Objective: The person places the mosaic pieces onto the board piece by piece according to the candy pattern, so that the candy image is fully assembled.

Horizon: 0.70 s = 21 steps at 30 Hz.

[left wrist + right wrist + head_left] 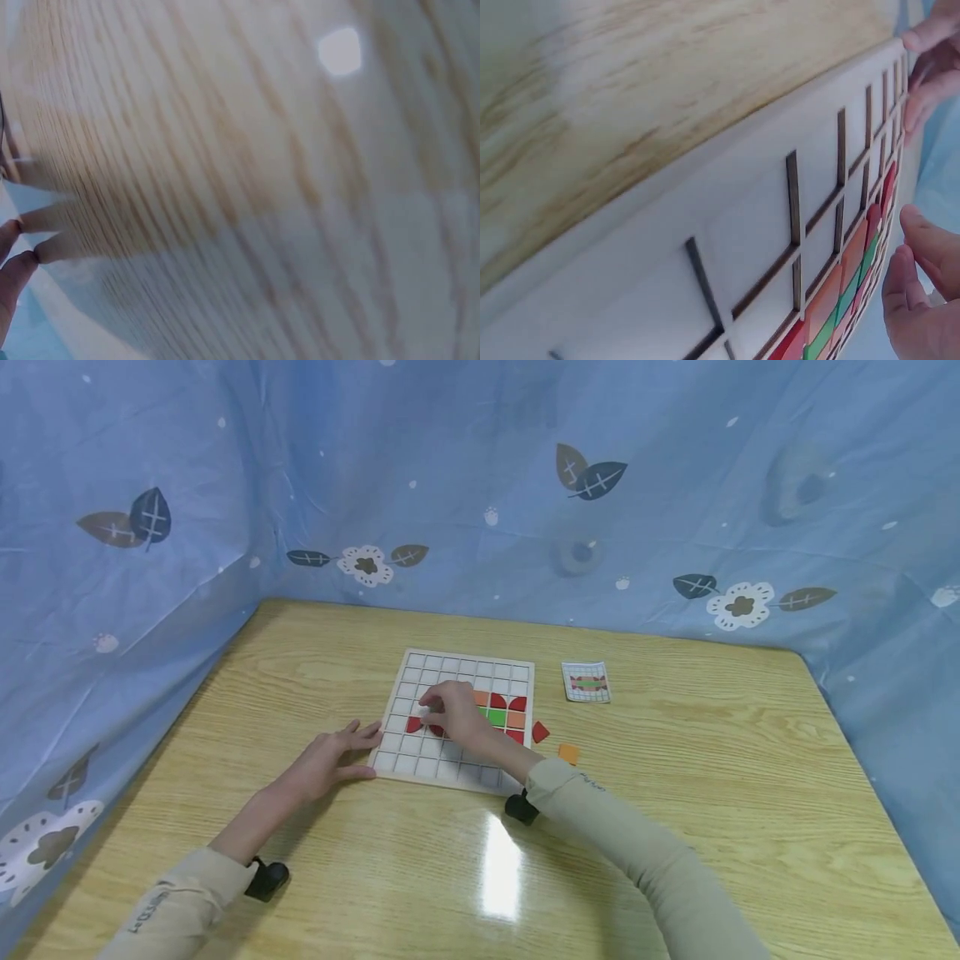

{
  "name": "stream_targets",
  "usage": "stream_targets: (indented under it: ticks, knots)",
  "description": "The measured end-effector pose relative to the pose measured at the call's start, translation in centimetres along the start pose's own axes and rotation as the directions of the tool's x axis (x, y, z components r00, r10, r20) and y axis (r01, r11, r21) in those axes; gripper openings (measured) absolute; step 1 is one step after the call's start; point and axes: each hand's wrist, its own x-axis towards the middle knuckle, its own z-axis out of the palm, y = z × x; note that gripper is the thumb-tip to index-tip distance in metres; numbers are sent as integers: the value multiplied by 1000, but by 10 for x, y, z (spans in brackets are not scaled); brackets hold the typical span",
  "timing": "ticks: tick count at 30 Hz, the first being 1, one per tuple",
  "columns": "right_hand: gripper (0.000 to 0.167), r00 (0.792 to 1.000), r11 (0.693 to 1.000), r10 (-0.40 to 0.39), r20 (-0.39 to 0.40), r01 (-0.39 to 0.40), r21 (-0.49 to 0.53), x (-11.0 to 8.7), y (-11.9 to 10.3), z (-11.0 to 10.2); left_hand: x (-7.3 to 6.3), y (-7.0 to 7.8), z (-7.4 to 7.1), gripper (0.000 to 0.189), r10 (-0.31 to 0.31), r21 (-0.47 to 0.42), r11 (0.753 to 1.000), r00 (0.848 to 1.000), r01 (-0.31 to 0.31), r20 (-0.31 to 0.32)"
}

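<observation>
A white grid board [427, 767] lies on the table, with red, orange and green tiles in its middle rows. My right hand [459, 714] is over the board's left-centre part, thumb and forefinger brought close together above a red tile [414, 724]. Whether a tile sits between those fingertips is hidden. In the right wrist view, the thumb and forefinger of the right hand [922, 281] nearly meet beside the green tiles [821, 335]. My left hand [330, 760] touches the board's left edge with spread, extended fingers; the left wrist view catches only fingertips [19, 266].
Right of the board lie a loose red tile [540, 732] and an orange tile [568, 753], the latter near the right forearm. A small pattern card [588, 682] rests farther back. Blue patterned cloth [480, 485] hangs behind the wooden table [697, 760].
</observation>
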Motion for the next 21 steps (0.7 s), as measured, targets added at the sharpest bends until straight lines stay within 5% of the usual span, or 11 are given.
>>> stream_targets:
  ticks: [6,12,21]
  knots:
    - [16,996,996,-31,-79,37,82,-18,5,-13,1,1,0,60,8,4,1000,1000,-8,-2]
    - [22,977,987,-71,-203,98,125,-59,21,-37,1,0,1,61,-11,6,1000,1000,11,6]
    - [25,976,995,2,-217,20,99,-121,66,-77,1,0,1,62,-40,1,999,999,40,15]
